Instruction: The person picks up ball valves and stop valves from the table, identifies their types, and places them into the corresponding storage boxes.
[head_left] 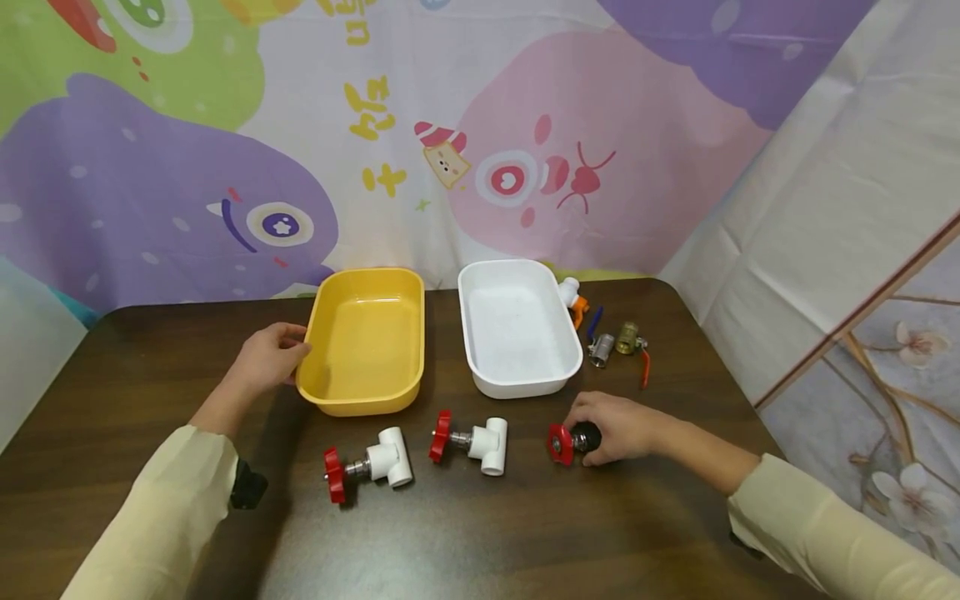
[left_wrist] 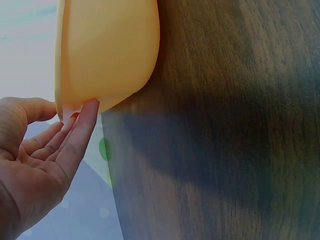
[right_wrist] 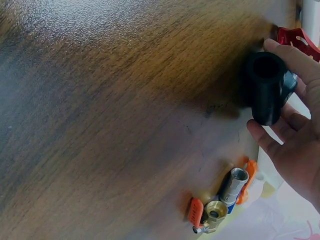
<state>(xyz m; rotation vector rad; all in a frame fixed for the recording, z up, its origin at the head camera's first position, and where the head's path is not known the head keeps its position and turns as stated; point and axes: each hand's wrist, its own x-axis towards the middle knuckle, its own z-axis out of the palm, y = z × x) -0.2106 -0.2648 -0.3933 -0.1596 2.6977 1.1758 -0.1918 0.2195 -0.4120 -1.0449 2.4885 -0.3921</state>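
My left hand [head_left: 268, 360] is at the left side of the yellow tray [head_left: 362, 408], its thumb at the rim and its fingers against the outer wall; the left wrist view shows the tray's side [left_wrist: 110, 45] between them. In my right hand [head_left: 618, 427] is a black stop valve [right_wrist: 266, 92] with a red handwheel [head_left: 560, 444], gripped by its black tee body low over the table. Two white tee stop valves with red handwheels, a left one [head_left: 384, 461] and a middle one [head_left: 489, 446], lie in front of the trays.
A white tray [head_left: 519, 388] stands right of the yellow one. Beside it lie a steel ball valve [head_left: 602, 350] with a blue lever, a brass ball valve [head_left: 627, 337] with a red lever, and a white valve [head_left: 569, 291] with an orange handle. A patterned cloth [head_left: 405, 225] hangs behind the table.
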